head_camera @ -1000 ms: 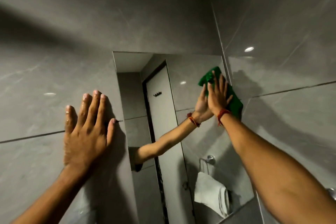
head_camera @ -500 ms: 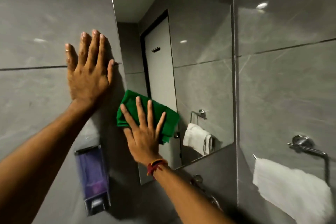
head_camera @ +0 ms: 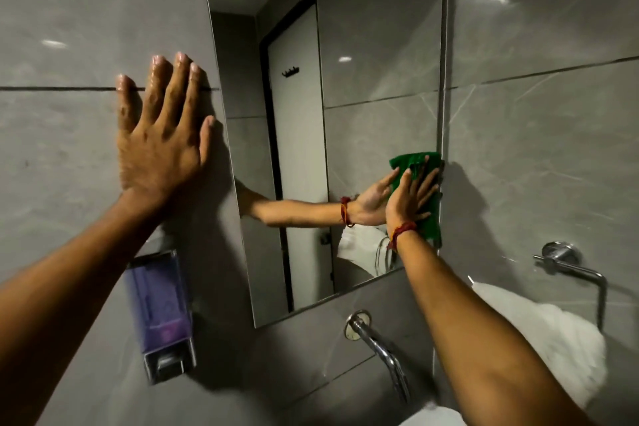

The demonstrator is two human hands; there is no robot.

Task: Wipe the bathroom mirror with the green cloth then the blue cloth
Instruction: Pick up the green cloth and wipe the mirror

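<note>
One right hand (head_camera: 409, 199) presses green cloth (head_camera: 427, 218) at mirror's (head_camera: 363, 45) right edge.

2 hands (head_camera: 159, 145), 1 cloth (head_camera: 415, 162), 1 mirror (head_camera: 363, 28).

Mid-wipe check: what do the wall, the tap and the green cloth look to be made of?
Wall: looks like large glossy grey tile, given the grout lines and light glints. Tap: polished metal, probably chrome, with mirror-like highlights. Green cloth: soft textile, possibly microfibre, matte and slightly fuzzy, pressed flat on the mirror under the right hand.
</note>
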